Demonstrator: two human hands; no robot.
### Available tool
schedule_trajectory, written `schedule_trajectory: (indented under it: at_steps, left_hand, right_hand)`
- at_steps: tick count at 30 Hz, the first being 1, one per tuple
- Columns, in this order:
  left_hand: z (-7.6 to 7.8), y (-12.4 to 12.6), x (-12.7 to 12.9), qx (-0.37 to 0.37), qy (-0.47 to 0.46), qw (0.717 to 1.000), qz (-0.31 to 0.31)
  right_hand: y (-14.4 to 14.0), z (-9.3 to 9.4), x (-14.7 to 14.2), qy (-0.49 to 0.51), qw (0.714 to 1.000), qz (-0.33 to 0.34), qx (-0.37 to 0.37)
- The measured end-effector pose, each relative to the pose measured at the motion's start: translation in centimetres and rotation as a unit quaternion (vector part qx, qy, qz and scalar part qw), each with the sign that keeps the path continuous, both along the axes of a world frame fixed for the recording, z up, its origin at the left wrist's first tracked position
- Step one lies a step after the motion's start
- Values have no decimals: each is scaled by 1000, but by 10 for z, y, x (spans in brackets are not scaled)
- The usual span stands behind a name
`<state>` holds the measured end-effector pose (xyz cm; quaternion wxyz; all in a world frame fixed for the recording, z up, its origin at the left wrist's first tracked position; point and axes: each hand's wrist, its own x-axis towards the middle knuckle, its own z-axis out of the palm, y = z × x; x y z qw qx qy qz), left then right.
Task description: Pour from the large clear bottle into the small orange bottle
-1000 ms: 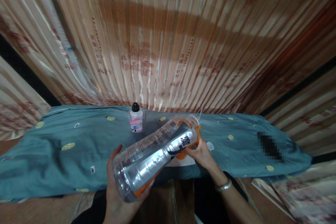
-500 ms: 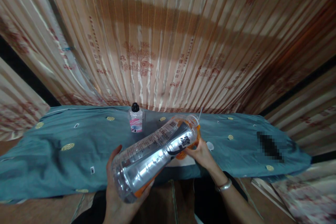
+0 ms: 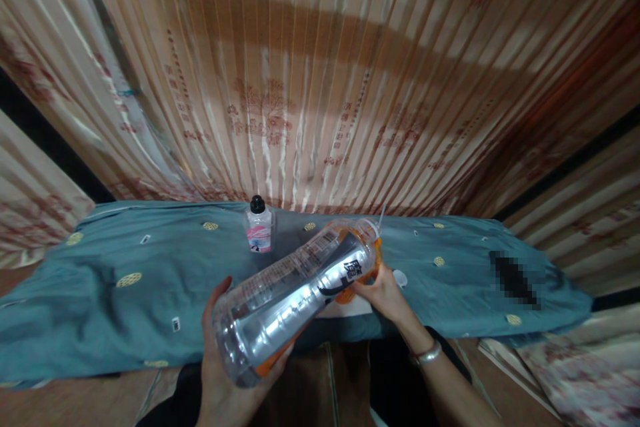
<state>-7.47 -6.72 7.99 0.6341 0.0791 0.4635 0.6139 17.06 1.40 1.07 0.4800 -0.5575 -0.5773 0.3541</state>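
Bottle (image 3: 295, 297) lies tilted across both hands: left hand (image 3: 225, 373) cups its base, right hand (image 3: 383, 293) grips its neck end.

A small clear bottle (image 3: 259, 229) with a black cap and pink label stands upright on the teal patterned cloth (image 3: 125, 293) (gold dots scattered over it), just before the striped, printed curtain (image 3: 310, 80) behind.

My left hand (image 3: 225, 373) sits low and near me, palm up, thumb raised, fingers curled in a cupping grip. My right hand (image 3: 383, 293) reaches further forward, fingers closed in a grip, wrist bent, forearm angling back toward my body.
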Motion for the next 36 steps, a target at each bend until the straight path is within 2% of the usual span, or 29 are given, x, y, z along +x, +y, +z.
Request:
schedule_trajectory:
  at_steps: [4,9,14,17,21,24,29,33,36]
  left_hand:
    - [1,-1,1,-2,4,1000,2]
    - [1,-4,5,35,61,997,14]
    - [3,-2,2,2,14,1000,10]
    - [1,-2,0,9,19,1000,-3]
    - [0,-2,2,8,28,999,18]
    - [3,-1,3,10,46,999,20]
    - [9,1,3,-33,-2,999,27]
    - [5,-2,5,4,47,998,36]
    - [-2,-3,3,31,77,996,16]
  right_hand:
    - [1,-3,1,-6,1000,6,-4]
    - [0,-1,0,-4,1000,-5,6]
    - [-1,0,-1,1,1000,-7,1]
    - [-1,-1,0,3,1000,-3,-4]
    - [-1,0,-1,6,1000,0,0]
    - [-1,2,-2,3,1000,-5,0]
    - [-1,-1,-1,6,1000,-9,-2]
    - [-1,-3,0,9,1000,-7,-11]
    - [-1,-4,1,4,1000,-7,-5]
